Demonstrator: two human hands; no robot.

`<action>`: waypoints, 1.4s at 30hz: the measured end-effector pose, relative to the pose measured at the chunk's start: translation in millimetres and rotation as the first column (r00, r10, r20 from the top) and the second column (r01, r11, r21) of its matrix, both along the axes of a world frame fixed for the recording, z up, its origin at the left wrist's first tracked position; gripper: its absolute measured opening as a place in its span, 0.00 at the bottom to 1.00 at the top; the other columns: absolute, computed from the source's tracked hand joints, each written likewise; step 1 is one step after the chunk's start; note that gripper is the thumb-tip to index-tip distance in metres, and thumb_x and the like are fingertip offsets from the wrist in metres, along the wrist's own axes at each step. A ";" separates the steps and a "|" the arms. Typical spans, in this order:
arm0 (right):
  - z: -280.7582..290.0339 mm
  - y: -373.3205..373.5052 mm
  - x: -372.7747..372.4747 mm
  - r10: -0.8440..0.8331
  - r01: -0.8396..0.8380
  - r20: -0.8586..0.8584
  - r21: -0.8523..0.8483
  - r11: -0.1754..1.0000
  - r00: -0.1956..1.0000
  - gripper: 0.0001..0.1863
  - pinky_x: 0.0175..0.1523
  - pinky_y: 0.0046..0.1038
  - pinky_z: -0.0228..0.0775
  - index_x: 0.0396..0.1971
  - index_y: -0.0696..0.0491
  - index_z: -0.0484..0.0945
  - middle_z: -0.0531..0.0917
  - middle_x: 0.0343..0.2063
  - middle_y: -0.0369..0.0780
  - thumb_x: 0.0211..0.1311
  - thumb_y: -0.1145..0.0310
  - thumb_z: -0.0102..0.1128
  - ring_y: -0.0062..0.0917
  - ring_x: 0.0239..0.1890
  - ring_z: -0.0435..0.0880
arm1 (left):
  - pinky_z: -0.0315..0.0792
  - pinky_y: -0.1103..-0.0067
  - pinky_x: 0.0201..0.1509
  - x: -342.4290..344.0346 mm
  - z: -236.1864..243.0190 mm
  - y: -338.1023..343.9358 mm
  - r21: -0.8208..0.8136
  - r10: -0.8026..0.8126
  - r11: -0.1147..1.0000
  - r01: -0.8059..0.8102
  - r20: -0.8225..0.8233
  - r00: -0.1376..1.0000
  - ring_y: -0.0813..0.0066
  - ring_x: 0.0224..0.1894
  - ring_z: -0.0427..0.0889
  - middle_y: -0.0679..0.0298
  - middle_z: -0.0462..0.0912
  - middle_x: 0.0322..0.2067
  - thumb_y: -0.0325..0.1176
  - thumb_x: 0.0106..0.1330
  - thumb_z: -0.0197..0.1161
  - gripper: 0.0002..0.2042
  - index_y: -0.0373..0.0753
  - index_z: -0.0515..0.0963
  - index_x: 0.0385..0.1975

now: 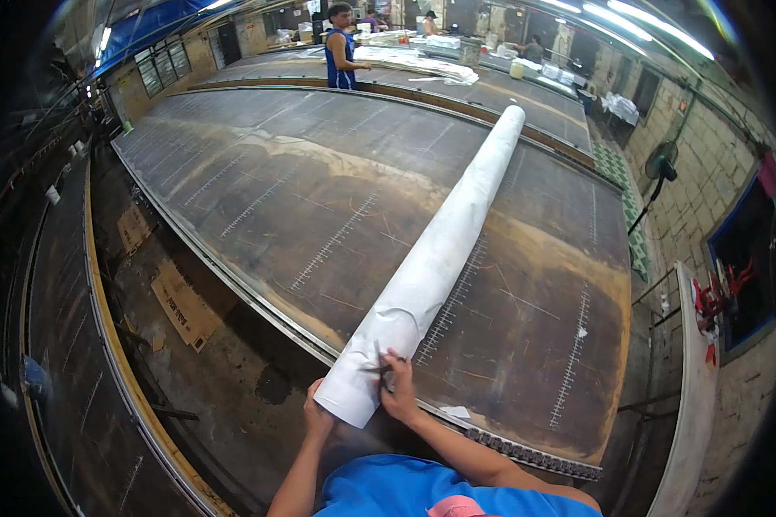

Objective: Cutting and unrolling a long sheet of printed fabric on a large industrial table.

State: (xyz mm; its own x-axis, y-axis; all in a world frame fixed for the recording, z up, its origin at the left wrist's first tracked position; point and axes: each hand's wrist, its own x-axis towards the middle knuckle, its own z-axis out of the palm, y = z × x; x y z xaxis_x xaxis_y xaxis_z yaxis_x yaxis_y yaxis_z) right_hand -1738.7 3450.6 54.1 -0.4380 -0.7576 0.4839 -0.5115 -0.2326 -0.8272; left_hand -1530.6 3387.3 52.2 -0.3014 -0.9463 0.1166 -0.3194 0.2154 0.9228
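A long white roll [444, 250] lies across the dark table, its near end sticking out over the front edge toward me. My left hand [317, 412] holds the left side of that near end, its fingers partly hidden by the roll. In my right hand [398, 393] is a pair of dark scissors [378, 369], with the blades against the top of the roll's wrapping. The white covering is creased and dented just beyond the scissors.
The long table [336, 224] carries ruler-like marks and brown stains. A white scrap [455, 412] lies near its front edge. Flattened cardboard [184, 306] is on the floor at left. Beyond the table stands a person [340, 52] in blue; a fan [661, 164] is at right.
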 end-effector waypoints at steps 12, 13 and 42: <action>97.4 -264.3 117.7 0.444 -0.455 0.105 0.139 0.880 0.890 0.27 0.71 0.61 0.36 0.62 0.49 0.65 0.80 0.52 0.44 0.62 0.68 0.60 0.35 0.59 0.77 | 0.69 0.69 0.64 85.7 -141.2 -141.2 0.547 0.483 0.814 -0.195 -0.449 0.752 0.64 0.66 0.68 0.61 0.67 0.64 0.41 0.70 0.61 0.34 0.46 0.51 0.72; 88.1 -266.3 113.7 0.430 -0.441 0.102 0.155 0.884 0.897 0.27 0.72 0.58 0.38 0.62 0.51 0.66 0.80 0.51 0.44 0.62 0.67 0.61 0.35 0.58 0.77 | 0.67 0.68 0.65 79.8 -127.4 -150.1 0.516 0.513 0.826 -0.227 -0.522 0.681 0.62 0.66 0.68 0.59 0.67 0.64 0.39 0.69 0.62 0.35 0.45 0.52 0.72; 18.3 -548.2 251.8 0.317 -0.337 -0.324 -0.007 0.941 0.892 0.34 0.74 0.56 0.23 0.61 0.53 0.66 0.77 0.55 0.45 0.51 0.72 0.62 0.39 0.66 0.69 | 0.59 0.65 0.72 231.9 -111.5 -515.6 0.195 0.328 0.944 -0.267 -0.647 0.688 0.52 0.69 0.63 0.52 0.62 0.68 0.42 0.69 0.58 0.34 0.41 0.53 0.71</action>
